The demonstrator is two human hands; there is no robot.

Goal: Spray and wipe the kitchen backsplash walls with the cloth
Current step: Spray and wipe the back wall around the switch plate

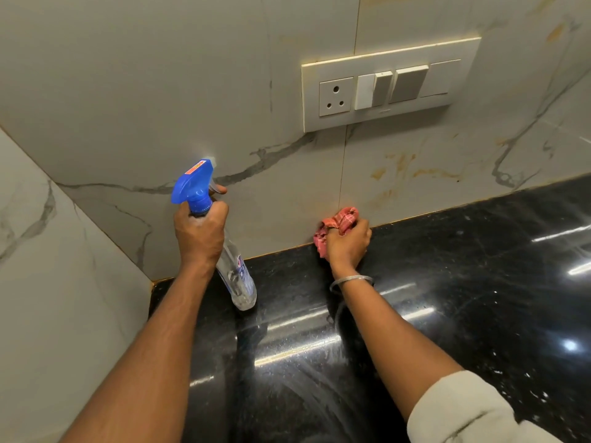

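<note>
My left hand (199,233) grips the neck of a clear spray bottle (238,279) with a blue trigger head (192,180), one finger on the trigger. The nozzle points at the marble backsplash wall (160,100), close to it. My right hand (348,243) is closed on a bunched red checked cloth (340,219), pressed against the foot of the wall where it meets the black countertop (447,298).
A white switch plate with a socket and several switches (383,86) is set in the wall above the cloth. A second marble wall (48,266) forms a corner on the left. Yellowish stains (406,169) mark the wall right of the cloth.
</note>
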